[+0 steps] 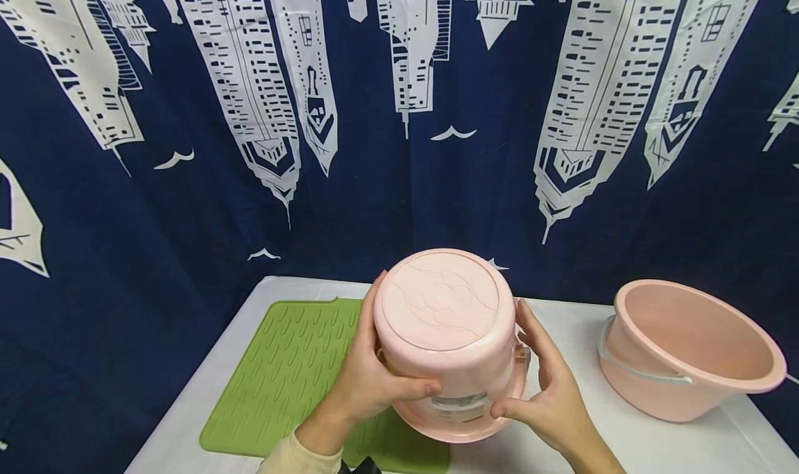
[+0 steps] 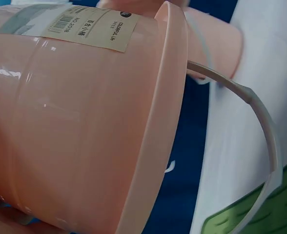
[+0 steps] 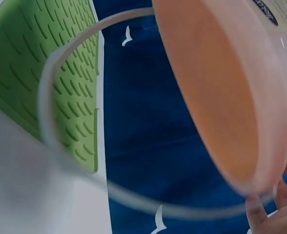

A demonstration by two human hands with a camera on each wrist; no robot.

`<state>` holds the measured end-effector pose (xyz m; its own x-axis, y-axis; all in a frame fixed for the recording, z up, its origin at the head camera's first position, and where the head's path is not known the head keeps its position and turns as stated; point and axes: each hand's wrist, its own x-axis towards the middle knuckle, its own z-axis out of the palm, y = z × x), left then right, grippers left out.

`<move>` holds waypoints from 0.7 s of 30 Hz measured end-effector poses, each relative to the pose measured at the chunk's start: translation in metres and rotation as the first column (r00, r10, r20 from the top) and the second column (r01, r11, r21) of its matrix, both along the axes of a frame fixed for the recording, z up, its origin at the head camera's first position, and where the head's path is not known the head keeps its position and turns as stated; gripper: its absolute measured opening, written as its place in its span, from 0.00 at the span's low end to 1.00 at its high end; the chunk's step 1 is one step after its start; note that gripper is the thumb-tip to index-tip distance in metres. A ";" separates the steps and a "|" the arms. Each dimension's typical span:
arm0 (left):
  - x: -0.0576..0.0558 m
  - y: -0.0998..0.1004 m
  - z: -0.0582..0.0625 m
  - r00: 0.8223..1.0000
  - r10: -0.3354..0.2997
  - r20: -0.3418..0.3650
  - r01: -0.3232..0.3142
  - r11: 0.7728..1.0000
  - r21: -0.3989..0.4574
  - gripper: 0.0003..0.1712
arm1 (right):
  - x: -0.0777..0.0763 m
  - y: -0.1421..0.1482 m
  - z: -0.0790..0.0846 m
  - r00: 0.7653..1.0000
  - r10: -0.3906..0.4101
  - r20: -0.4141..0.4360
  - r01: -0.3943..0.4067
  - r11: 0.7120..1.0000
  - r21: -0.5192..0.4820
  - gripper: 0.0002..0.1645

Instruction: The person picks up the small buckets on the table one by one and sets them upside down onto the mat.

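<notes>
Both hands hold a small pink bucket [image 1: 440,300] off the table, turned over so its base faces up and its rim points down, somewhat tilted. My left hand [image 1: 374,377] grips its left side, the thumb lying across the wall. On the right side, my right hand [image 1: 552,394] grips it, with the thumb near the paper label [image 2: 92,25]. The bucket's pale handle [image 3: 47,97] hangs away from the rim in both wrist views. In the right wrist view, the open mouth shows a bare inner wall [image 3: 216,92].
A larger pink basin [image 1: 649,384] with a pale handle stands upright at the table's right. Beneath and left of the held bucket lies a green ridged mat [image 1: 275,377] on the white tabletop [image 1: 555,321]. A dark blue curtain [image 1: 387,210] with white building prints hangs behind.
</notes>
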<state>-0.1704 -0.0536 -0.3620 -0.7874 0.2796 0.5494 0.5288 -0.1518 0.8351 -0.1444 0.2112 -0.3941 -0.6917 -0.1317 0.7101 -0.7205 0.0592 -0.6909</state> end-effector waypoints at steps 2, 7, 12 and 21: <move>-0.001 -0.008 0.003 0.999 0.038 -0.009 -0.038 0.999 0.006 0.78 | -0.001 0.000 0.000 0.998 0.006 -0.058 -0.007 1.000 -0.004 0.74; -0.008 -0.031 0.010 0.990 0.122 -0.067 -0.119 0.992 0.043 0.77 | -0.003 0.001 -0.004 0.994 0.006 -0.112 -0.006 1.000 0.006 0.74; -0.011 -0.054 0.017 0.983 0.152 -0.103 -0.143 0.985 0.093 0.74 | -0.003 0.003 -0.007 0.993 0.016 -0.116 -0.015 1.000 0.006 0.74; -0.009 -0.088 0.024 0.957 0.279 -0.080 -0.275 0.960 0.058 0.74 | 0.000 0.006 -0.010 0.998 -0.021 -0.056 0.024 0.998 0.054 0.75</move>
<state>-0.1797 -0.1412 -0.3380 -0.7794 0.0301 0.6259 0.6253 -0.0261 0.7799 -0.1446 0.2174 -0.4043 -0.6550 -0.1563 0.7393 -0.7554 0.1121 -0.6456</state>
